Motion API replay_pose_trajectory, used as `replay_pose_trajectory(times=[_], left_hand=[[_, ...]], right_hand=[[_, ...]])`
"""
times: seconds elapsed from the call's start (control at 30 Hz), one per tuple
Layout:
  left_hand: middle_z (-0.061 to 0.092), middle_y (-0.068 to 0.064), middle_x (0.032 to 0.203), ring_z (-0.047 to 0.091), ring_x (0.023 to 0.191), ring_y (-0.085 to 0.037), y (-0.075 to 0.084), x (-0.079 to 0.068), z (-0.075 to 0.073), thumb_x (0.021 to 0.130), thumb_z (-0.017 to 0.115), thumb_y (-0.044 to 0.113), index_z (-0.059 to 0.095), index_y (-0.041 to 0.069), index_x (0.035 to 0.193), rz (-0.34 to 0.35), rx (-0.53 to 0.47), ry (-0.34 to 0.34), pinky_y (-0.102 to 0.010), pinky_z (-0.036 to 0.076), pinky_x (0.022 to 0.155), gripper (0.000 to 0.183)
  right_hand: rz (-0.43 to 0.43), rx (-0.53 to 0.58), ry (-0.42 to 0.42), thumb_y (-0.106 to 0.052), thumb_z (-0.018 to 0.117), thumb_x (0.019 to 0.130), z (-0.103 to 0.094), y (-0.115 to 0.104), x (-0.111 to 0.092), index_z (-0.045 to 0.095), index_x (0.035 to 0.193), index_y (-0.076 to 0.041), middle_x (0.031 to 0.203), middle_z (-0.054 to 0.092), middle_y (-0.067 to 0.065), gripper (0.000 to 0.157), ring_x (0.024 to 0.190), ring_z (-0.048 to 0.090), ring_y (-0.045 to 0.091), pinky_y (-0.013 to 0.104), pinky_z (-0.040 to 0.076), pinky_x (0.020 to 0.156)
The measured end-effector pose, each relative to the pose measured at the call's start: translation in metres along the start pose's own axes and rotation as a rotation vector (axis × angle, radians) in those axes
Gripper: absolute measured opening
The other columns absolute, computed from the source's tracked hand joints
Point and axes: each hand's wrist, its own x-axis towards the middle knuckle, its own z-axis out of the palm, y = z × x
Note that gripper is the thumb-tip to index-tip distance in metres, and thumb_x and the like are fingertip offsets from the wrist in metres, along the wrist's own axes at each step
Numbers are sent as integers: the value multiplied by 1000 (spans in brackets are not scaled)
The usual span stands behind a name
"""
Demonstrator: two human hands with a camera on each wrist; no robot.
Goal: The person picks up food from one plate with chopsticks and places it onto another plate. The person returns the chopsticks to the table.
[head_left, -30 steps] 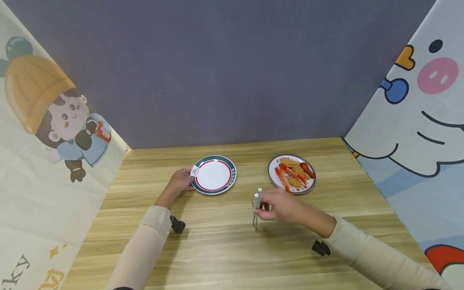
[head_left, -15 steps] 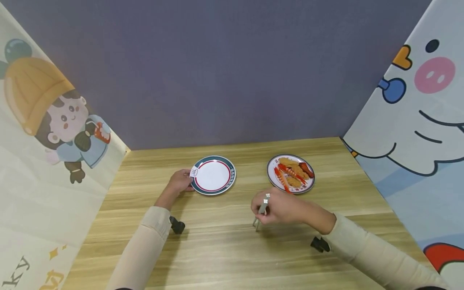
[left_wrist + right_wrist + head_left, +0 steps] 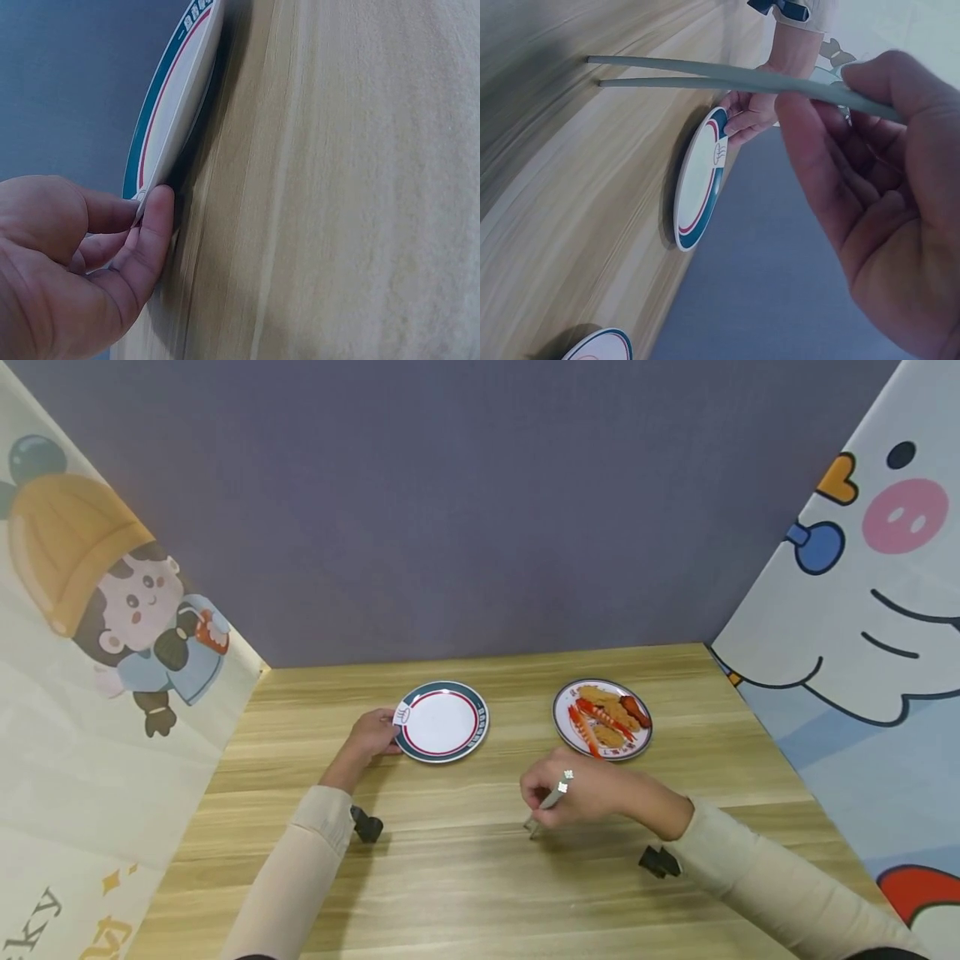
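My left hand [image 3: 371,733] pinches the left rim of a white plate [image 3: 442,722] with a green border and red ring; in the left wrist view the thumb lies on one face and fingers on the other. In the right wrist view, my right hand [image 3: 885,165] grips a pair of pale grey-green chopsticks [image 3: 825,91], their tips slightly apart. In the head view that hand stands right of the middle, with the chopsticks slanting and the tips low, close to the table. Whether the tips touch the wood I cannot tell. Parts of the right fingers are hidden.
Behind my right hand is a second plate [image 3: 564,702] with shrimp [image 3: 585,731], golden fried-looking pieces [image 3: 609,737] and a red-brown piece [image 3: 635,712]. The wooden table [image 3: 420,877] ends at a grey back wall [image 3: 480,527]. Printed panels [image 3: 825,635] flank both sides.
The chopsticks have tipped from nearly upright to a slant, their upper ends swinging toward my right wrist as the right fingers shift around them. The left hand and both plates stay put.
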Motion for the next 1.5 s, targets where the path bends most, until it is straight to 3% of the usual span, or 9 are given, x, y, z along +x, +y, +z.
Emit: replay_pose_trajectory(times=[0.23,0.63,0.87,1.27,1.5], left_hand=[[57,-28,134,65,77,-13,1,1,0,101,47,1,45,-2,149,2,-5,2,-23,66,68,48],[58,-26,133,65,78,-13,1,1,-1,102,46,2,44,-1,150,-6,10,3,-24,66,69,48],[58,-26,134,66,82,-15,1,1,-1,103,45,4,45,0,150,-12,15,0,-24,66,70,47],[53,-26,142,67,80,-14,0,3,-1,103,47,4,44,2,151,-27,6,3,-24,66,70,49],[56,-26,138,66,82,-14,1,3,-1,103,47,4,44,1,151,-28,0,-4,-22,66,69,48]], right_hand=[[-5,-42,62,-8,72,83,2,-1,1,57,71,-20,66,53,-16,22,63,44,-7,9,41,52],[41,-13,57,-9,74,87,-3,-2,0,59,73,-18,65,54,-15,22,61,42,-7,10,40,51],[50,-63,31,-21,79,89,-3,-2,5,60,74,-21,64,53,-17,24,60,42,-7,10,38,51],[56,-30,-22,-11,80,84,-8,-2,5,62,74,-19,66,58,-15,22,61,45,-7,10,44,51],[60,7,-23,-9,76,86,-9,0,2,64,77,-18,69,61,-14,18,63,48,-7,12,48,55]])
